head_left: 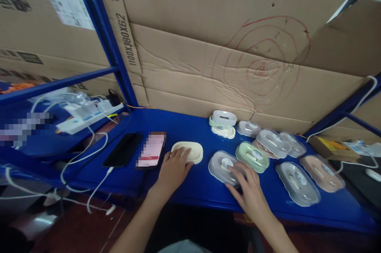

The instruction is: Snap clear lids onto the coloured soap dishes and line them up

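My left hand (174, 169) rests with curled fingers on the near edge of a cream oval soap-dish tray (190, 150) on the blue shelf (193, 189). My right hand (248, 189) lies with fingers spread over a clear oval lid (222, 165) bearing a round sticker. Just right of that lid sits a green oval dish (253, 156) under a clear cover. Further right lie a clear lid (297, 183) and a pink dish (322, 172).
Two phones (123, 150) (151, 150) lie left of the cream tray, with white cables and a power strip (89, 116) beyond. A stack of dishes (223, 123) and more clear lids (272, 142) stand at the back. Cardboard sheets (238, 58) wall the rear.
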Demonstrator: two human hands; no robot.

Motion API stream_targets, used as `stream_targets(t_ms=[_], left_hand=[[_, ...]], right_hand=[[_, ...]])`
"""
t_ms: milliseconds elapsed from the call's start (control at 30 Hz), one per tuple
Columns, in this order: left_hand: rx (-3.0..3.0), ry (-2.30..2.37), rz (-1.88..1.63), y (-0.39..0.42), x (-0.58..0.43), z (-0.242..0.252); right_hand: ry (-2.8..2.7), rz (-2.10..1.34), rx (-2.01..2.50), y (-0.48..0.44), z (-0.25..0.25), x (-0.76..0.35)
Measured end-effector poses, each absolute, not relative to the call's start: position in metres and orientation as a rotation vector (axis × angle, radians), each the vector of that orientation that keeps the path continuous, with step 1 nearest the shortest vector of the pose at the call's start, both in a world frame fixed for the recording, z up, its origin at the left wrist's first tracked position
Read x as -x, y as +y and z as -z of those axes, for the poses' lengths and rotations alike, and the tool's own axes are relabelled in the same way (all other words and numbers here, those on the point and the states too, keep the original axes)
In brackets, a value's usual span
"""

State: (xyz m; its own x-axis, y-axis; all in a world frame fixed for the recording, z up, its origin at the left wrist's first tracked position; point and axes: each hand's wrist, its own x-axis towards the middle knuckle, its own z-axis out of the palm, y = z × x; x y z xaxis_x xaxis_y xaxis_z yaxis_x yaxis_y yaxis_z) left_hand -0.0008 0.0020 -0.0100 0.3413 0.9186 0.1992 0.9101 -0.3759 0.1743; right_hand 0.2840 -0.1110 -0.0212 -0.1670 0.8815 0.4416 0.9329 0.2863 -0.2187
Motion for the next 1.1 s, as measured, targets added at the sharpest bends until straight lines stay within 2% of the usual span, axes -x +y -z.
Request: stream_targets(t_ms=[133,233,500,700,867,1000,1100], left_hand=[[-2.595,1.786,-0.447,0.042,-0.028,0.002],[-2.667,1.674,-0.499,0.060,-0.054,-0.007],[-2.840,1.267,-0.686,0.129,-0.120,-0.026],[-2.796,1.194,-0.751,0.164,-0.120,-0.032],[-2.697,1.285,-0.904,0.126,-0.080,-0.043],[-2.613,1.413,-1.024,0.050,-0.030,-0.040],[-2.564,1.402,-1.121,-0.010,0.005,-0.021]], right_hand=[[-1.975,-0.141,1.652,-0.127,0.022,-0.298],[-1.960,-0.194,1.643,-0.129,0.025,-0.301],[-1.973,0.227,1.634,-0.116,0.042,-0.293],[-1.949,0.334,1.678,-0.114,0.048,-0.290],[-1.964,0.391,1.704,-0.106,0.047,-0.291],[-1.938,0.482,1.714,-0.087,0.044,-0.287],[-1.913,0.503,1.732,-0.071,0.036,-0.282]])
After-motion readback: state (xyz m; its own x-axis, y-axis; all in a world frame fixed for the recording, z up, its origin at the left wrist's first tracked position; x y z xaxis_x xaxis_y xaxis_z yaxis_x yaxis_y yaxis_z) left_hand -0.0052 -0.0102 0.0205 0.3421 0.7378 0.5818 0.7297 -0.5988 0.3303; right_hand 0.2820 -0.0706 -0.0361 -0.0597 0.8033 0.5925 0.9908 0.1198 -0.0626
